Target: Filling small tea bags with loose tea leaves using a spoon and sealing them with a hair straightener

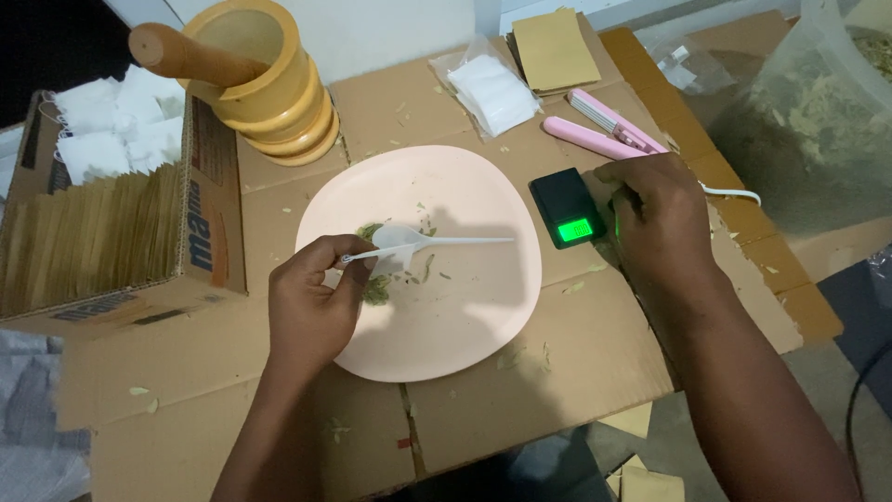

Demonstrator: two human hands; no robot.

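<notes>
Over the round pale pink plate [465,316] on the cardboard-covered desk [557,372], your left hand [311,297] pinches a small white plastic spoon [409,240], its grip closed on the spoon's thin handle end, bowl level above a little heap of crushed green dried leaves [376,288]. Your right hand [660,218] rests just beside the small black pocket scale with the green lit display [567,209], fingers curled against its right edge; I cannot tell whether that grip has hold of anything. Behind the scale lies a pink handheld sealer [604,130]. At far left stand a yellow wooden mortar and pestle [265,74] and a cardboard box of brown paper sachets [102,232].
</notes>
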